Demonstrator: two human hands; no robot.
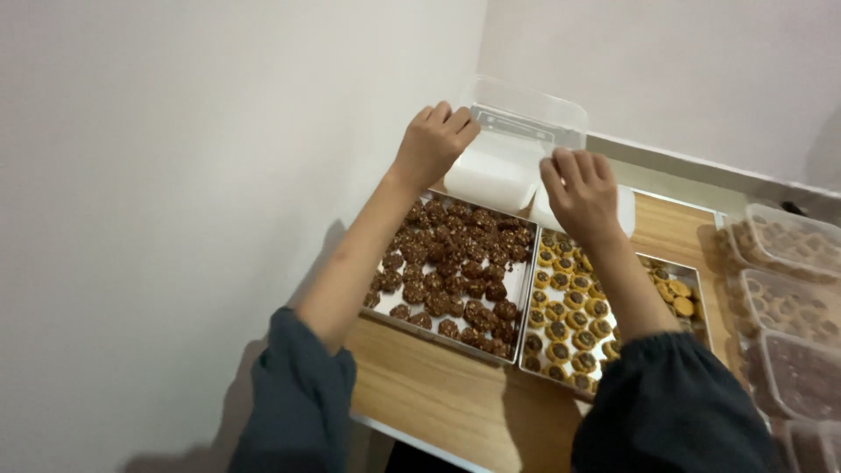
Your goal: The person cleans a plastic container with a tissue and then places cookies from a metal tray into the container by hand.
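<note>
Head view: left hand and right hand each pinch the clear plastic container above cookie trays

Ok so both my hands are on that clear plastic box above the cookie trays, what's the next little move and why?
Probably lift the clear plastic box off the white stack beneath it and bring it toward you. Your left hand grips its left edge, your right hand its front edge, and it sits behind the chocolate cookie tray.
</note>
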